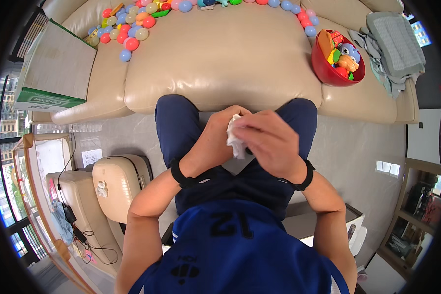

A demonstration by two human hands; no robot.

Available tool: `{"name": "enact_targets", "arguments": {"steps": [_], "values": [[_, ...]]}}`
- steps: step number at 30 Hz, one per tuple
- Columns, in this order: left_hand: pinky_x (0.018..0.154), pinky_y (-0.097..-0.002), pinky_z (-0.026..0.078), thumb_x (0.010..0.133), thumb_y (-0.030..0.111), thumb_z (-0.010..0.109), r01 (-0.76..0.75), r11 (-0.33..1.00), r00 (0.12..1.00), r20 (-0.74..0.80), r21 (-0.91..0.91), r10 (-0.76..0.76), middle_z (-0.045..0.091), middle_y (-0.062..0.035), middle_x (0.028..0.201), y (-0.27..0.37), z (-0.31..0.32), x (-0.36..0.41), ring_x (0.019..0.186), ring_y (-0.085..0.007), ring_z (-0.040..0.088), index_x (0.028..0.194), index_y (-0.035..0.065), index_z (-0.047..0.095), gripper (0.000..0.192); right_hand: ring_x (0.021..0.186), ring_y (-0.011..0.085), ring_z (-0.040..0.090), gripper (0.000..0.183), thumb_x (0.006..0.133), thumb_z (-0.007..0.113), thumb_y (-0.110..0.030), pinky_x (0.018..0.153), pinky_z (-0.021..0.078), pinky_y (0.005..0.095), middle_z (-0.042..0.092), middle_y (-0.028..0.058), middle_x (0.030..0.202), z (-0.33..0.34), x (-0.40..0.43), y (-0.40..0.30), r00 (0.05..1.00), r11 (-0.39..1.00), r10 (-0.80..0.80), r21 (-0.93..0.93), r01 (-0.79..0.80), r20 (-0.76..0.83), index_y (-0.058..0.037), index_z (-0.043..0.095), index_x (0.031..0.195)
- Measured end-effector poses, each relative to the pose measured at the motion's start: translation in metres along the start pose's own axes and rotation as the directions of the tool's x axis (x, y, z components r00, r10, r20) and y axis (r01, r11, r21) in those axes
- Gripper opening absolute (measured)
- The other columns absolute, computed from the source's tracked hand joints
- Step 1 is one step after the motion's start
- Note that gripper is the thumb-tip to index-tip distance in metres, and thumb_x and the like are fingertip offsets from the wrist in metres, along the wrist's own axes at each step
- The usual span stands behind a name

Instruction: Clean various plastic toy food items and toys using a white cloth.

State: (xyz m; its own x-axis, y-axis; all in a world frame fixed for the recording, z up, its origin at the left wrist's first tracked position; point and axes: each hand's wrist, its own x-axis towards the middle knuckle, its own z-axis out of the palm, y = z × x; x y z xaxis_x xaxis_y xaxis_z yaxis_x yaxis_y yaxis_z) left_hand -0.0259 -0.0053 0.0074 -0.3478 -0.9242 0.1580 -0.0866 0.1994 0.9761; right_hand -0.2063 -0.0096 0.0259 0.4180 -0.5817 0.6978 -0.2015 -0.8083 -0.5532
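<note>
Both hands meet above my lap, between my knees and in front of the sofa. A crumpled white tissue [237, 142] is between them. My left hand [217, 133] curls around the tissue from the left, its fingertips hidden. My right hand [273, 141] comes from the right, its slightly blurred fingers against the tissue. A small dark thing shows just below my right fingers, too covered to identify. Each wrist wears a black band.
Before me is a beige leather sofa [220, 62] with plastic balls [132, 43] and a red bowl of toys [318, 70]. A cardboard box [58, 66] stands left; folded grey fabric [397, 44] lies right. A beige suitcase [114, 172] with a crumpled tissue [102, 189] is left of me.
</note>
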Motion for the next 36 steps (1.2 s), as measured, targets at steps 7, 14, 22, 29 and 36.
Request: {"name": "enact_targets", "arguments": {"steps": [7,14,22,29,36], "values": [[0.079,-0.0302,0.054,0.09,0.004,0.074,0.04,0.998,0.998,-0.04,-0.044,-0.042,0.069,-0.008,0.088,-0.005,-0.01,-0.003,0.082,-0.0185,0.067,0.107,-0.0005,0.07,0.018,0.092,0.029,0.07,0.025,0.079,0.075,0.011,0.076,0.0588,0.0344,0.071,0.0139,0.108,-0.007,-0.014,0.019,0.949,0.953,0.291,-0.049,-0.299,-0.124,0.0022,0.075,0.103],[0.078,-0.032,0.053,0.111,0.038,0.055,0.312,0.068,0.81,0.228,-0.948,-0.54,0.065,-0.0027,0.089,-0.032,-0.008,-0.003,0.081,-0.0175,0.062,0.099,0.0092,0.062,0.032,0.094,0.0312,0.068,0.036,0.074,0.074,0.009,0.078,0.0593,0.0379,0.067,0.0116,0.114,0.025,-0.003,0.014,0.999,0.999,0.025,-0.028,-0.025,-0.022,0.001,0.075,0.108],[0.077,-0.0317,0.054,0.112,0.033,0.053,0.187,0.095,0.826,0.104,-0.978,-0.553,0.064,-0.0017,0.093,-0.012,0.0,0.007,0.084,-0.0163,0.061,0.095,0.0127,0.055,0.026,0.097,0.0298,0.066,0.033,0.072,0.077,-0.001,0.078,0.0613,0.0407,0.064,0.0111,0.115,0.033,-0.011,0.018,0.972,0.965,-0.23,-0.141,0.221,-0.05,0.0035,0.074,0.104],[0.065,-0.0273,0.045,0.11,0.04,0.056,0.278,0.144,0.689,0.093,-0.95,-0.718,0.063,0.0013,0.082,-0.012,-0.001,0.006,0.076,-0.0132,0.061,0.083,0.0157,0.055,0.036,0.093,0.0318,0.069,0.03,0.075,0.075,0.004,0.077,0.0587,0.039,0.068,0.013,0.109,0.013,-0.01,0.029,0.984,0.994,-0.004,-0.105,-0.015,-0.178,0.0016,0.075,0.105],[0.062,-0.0268,0.046,0.111,0.041,0.052,0.381,0.375,0.796,0.094,-0.845,-0.598,0.062,0.0012,0.08,-0.002,0.002,0.006,0.07,-0.011,0.058,0.093,0.0134,0.063,0.035,0.092,0.0309,0.069,0.037,0.076,0.071,0.013,0.079,0.0569,0.0376,0.07,0.0115,0.109,0.02,-0.01,0.022,0.996,0.984,0.088,0.155,-0.082,-0.033,-0.002,0.075,0.109]]}}
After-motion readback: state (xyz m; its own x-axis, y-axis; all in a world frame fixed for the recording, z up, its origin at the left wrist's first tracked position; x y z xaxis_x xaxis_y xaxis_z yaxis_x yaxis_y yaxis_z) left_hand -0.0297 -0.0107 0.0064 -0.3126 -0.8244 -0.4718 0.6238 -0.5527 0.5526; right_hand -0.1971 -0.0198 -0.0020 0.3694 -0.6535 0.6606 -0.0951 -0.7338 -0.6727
